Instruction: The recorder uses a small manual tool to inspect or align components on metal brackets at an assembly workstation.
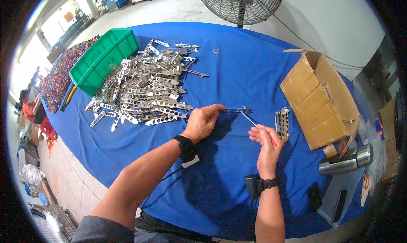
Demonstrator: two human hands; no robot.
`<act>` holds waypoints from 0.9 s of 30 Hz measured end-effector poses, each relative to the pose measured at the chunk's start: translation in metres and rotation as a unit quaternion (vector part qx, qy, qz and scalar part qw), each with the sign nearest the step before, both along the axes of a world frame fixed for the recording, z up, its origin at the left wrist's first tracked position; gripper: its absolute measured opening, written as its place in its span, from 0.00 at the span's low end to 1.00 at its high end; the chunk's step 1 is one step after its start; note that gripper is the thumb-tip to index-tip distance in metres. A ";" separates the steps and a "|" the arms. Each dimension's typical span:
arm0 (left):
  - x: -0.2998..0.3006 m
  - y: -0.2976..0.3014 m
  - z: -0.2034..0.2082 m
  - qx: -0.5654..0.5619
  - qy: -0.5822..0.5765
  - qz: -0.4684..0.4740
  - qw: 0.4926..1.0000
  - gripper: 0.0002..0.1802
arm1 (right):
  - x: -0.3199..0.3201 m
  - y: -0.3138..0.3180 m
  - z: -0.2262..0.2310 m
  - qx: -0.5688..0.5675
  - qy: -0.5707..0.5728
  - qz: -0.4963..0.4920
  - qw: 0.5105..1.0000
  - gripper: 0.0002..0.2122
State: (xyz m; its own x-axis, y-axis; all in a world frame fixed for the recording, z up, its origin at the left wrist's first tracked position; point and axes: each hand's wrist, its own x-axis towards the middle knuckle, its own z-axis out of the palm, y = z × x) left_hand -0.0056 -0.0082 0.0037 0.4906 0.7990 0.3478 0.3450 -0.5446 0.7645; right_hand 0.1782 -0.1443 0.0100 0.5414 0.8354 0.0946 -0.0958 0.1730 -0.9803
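My left hand [201, 123] is closed, thumb and forefinger pinching the left end of a perforated metal strip [232, 110] just above the blue cloth. In my right hand [267, 147] is a slim metal tool [251, 120] with a red handle, gripped like a pen. Its tip meets the strip near the right end; whether it is a file or a scraper I cannot make out. To the left lies a big heap of similar metal strips [148, 84]. Several more stand in a neat row [282, 124] just right of my right hand.
A green plastic crate [87, 75] lies tipped beside the heap. On the right are an open cardboard box [311, 103] and a steel flask [345, 160]. A small ring [216, 50] lies on the blue cloth [246, 73]. Behind the table stands a fan [240, 5]. Another person [29, 109] is at far left.
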 end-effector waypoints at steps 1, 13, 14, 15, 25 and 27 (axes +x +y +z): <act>0.000 0.001 -0.001 -0.007 0.010 0.006 1.000 0.12 | 0.001 0.000 0.000 0.000 0.001 0.000 1.000 0.12; 0.000 0.002 -0.004 -0.006 0.012 0.011 1.000 0.12 | 0.004 -0.002 0.000 0.001 0.014 -0.018 1.000 0.11; 0.000 0.002 -0.004 -0.002 0.016 0.010 1.000 0.12 | 0.003 -0.001 0.000 0.001 0.014 -0.018 1.000 0.11; 0.000 0.002 -0.004 -0.002 0.015 0.010 1.000 0.12 | -0.001 0.001 0.002 0.007 0.013 -0.030 0.999 0.11; 0.000 0.001 -0.003 -0.014 0.011 0.008 1.000 0.11 | 0.000 0.001 0.002 0.014 0.028 -0.031 0.999 0.11; 0.000 0.002 -0.005 -0.005 0.009 0.007 1.000 0.11 | 0.001 0.001 0.002 0.014 0.030 -0.033 0.999 0.11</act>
State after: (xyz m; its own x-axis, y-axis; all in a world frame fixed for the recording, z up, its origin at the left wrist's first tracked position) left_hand -0.0059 -0.0062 -0.0009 0.4862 0.8090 0.3304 0.3663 -0.5320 0.7634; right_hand 0.1788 -0.1434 0.0119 0.6003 0.7955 0.0830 -0.1426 0.2085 -0.9676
